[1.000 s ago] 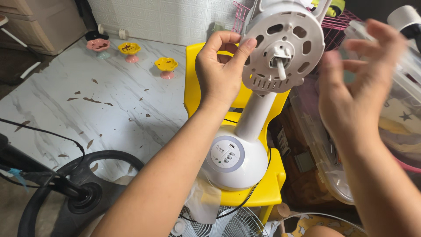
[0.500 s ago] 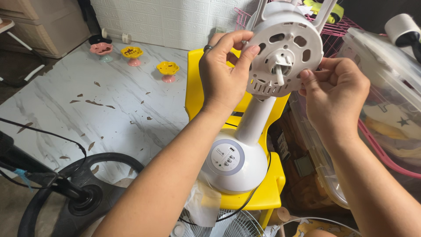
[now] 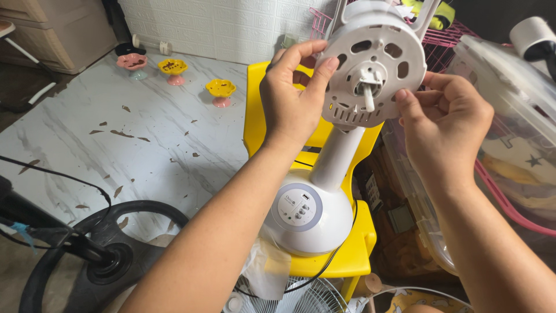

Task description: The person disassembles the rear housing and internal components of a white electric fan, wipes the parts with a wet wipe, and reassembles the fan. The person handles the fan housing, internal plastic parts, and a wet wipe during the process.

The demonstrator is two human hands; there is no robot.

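Observation:
A white table fan with its blades and grille off stands on a yellow plastic chair. Its round motor housing faces me, with a short white shaft sticking out of the middle. My left hand grips the housing's left rim, thumb on the front face. My right hand holds the right rim, fingertips touching the housing beside the shaft. The fan's domed base with a round button panel rests on the chair seat.
Three small flower-shaped stands, one pink and two yellow, sit on the marble-pattern floor. A black fan base lies at lower left. A clear plastic storage bin fills the right side. A white wire grille lies below the chair.
My right hand came in from open in the air to hold the motor housing's right edge. The left hand kept its grip while the view closed in slightly.

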